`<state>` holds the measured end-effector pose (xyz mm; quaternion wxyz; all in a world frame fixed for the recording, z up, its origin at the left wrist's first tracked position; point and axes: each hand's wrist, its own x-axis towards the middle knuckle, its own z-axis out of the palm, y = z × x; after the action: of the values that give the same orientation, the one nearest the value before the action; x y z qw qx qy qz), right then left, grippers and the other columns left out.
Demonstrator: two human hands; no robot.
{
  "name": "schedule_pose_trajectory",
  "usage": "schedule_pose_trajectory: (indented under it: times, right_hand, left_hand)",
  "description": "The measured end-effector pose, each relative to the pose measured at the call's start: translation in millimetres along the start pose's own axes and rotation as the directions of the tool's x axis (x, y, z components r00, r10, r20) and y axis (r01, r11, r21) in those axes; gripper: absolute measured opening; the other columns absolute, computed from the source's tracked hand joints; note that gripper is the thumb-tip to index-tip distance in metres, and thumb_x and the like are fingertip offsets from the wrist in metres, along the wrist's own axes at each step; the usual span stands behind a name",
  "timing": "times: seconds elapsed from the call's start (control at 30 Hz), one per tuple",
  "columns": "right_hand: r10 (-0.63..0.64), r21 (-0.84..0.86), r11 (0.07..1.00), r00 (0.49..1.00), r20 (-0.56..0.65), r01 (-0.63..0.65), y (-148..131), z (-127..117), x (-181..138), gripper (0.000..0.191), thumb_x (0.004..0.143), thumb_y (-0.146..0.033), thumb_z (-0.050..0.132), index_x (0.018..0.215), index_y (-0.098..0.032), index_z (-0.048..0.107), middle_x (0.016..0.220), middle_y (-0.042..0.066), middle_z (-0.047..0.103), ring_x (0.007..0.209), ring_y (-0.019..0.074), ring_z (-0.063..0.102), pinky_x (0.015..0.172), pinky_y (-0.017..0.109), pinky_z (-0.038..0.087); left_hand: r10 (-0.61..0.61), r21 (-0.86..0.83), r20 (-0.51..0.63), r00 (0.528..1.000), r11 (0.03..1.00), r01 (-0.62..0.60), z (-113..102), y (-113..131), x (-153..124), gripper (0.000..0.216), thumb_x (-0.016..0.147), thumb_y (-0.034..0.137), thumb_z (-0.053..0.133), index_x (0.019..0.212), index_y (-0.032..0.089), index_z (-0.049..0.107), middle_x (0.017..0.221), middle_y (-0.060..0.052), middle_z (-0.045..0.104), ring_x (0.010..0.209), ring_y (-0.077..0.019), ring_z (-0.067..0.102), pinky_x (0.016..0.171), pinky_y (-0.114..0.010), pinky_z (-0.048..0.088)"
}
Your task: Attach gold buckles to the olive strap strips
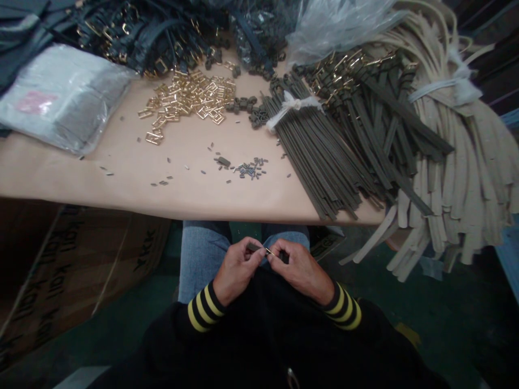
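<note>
My left hand (237, 267) and my right hand (298, 270) meet over my lap, below the table edge. Both are pinched closed around a small dark strap piece (255, 247) with a thin gold pin or buckle part (270, 252) between the fingertips. My sleeves are black with yellow stripes. On the table above lie a heap of gold buckles (188, 97), a tied bundle of dark olive straps (320, 146) and a scatter of small metal pins (247, 168).
The tan table (121, 178) also holds a plastic-wrapped grey packet (60, 97) at left, black buckled straps (133, 32) at the back, and cream straps (466, 162) hanging over the right edge. A cardboard box (73, 265) stands under the table at left.
</note>
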<state>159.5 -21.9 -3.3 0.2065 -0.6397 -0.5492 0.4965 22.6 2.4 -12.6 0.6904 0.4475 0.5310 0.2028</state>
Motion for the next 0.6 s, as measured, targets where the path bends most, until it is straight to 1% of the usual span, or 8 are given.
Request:
schedule_pose_trajectory:
  times: [0.1, 0.17, 0.3, 0.47, 0.6]
  right_hand:
    - [-0.005, 0.013, 1.0, 1.0, 0.005, 0.005, -1.2, -0.9, 0.3, 0.013, 0.07, -0.015, 0.046, 0.057, -0.017, 0.045, 0.059, -0.001, 0.052, 0.058, 0.0115, 0.048, 0.058, 0.023, 0.038]
    - [-0.006, 0.017, 1.0, 1.0, 0.016, 0.005, -1.8, -1.6, 0.8, 0.013, 0.069, -0.014, 0.045, 0.057, -0.017, 0.044, 0.059, -0.001, 0.053, 0.059, 0.0116, 0.048, 0.058, 0.023, 0.038]
    - [0.001, 0.023, 1.0, 1.0, 0.015, -0.001, -2.5, -1.8, 1.6, 0.014, 0.068, -0.013, 0.045, 0.056, -0.018, 0.042, 0.059, 0.0, 0.052, 0.058, 0.0118, 0.049, 0.057, 0.023, 0.038]
    - [0.015, 0.021, 1.0, 1.0, -0.012, -0.015, -1.7, 0.2, 1.3, 0.014, 0.068, -0.013, 0.044, 0.055, -0.018, 0.041, 0.057, 0.0, 0.051, 0.055, 0.0118, 0.049, 0.054, 0.023, 0.037]
    - [0.036, 0.021, 0.999, 0.999, -0.029, -0.036, -1.1, 1.1, 0.6, 0.013, 0.069, -0.015, 0.045, 0.056, -0.017, 0.045, 0.055, -0.001, 0.051, 0.052, 0.0112, 0.048, 0.05, 0.022, 0.035]
  left_hand:
    - [-0.029, -0.101, 0.044, 0.999, 0.994, 0.033, -1.8, -2.0, 0.1, 0.02, 0.07, 0.033, 0.053, 0.067, 0.015, 0.047, 0.046, 0.008, 0.042, 0.037, -0.0048, 0.036, 0.037, -0.017, 0.029]
    - [-0.034, -0.134, 0.048, 0.998, 0.99, 0.04, -2.1, -2.2, -0.2, 0.021, 0.07, 0.034, 0.053, 0.067, 0.014, 0.047, 0.047, 0.007, 0.044, 0.039, -0.0047, 0.037, 0.038, -0.017, 0.03]
    - [-0.029, -0.13, 0.04, 0.999, 0.991, 0.034, -1.6, -1.9, -0.7, 0.02, 0.071, 0.033, 0.053, 0.068, 0.014, 0.047, 0.048, 0.007, 0.044, 0.038, -0.0042, 0.037, 0.038, -0.017, 0.03]
    - [0.007, -0.095, 0.026, 1.0, 0.995, -0.004, -0.9, -1.7, -0.5, 0.02, 0.071, 0.032, 0.053, 0.068, 0.013, 0.046, 0.046, 0.007, 0.043, 0.038, -0.0042, 0.038, 0.038, -0.017, 0.032]
    - [-0.011, -0.143, 0.022, 1.0, 0.99, 0.014, -0.3, -1.4, -1.3, 0.019, 0.071, 0.031, 0.052, 0.067, 0.014, 0.045, 0.045, 0.008, 0.044, 0.037, -0.0044, 0.039, 0.037, -0.017, 0.032]
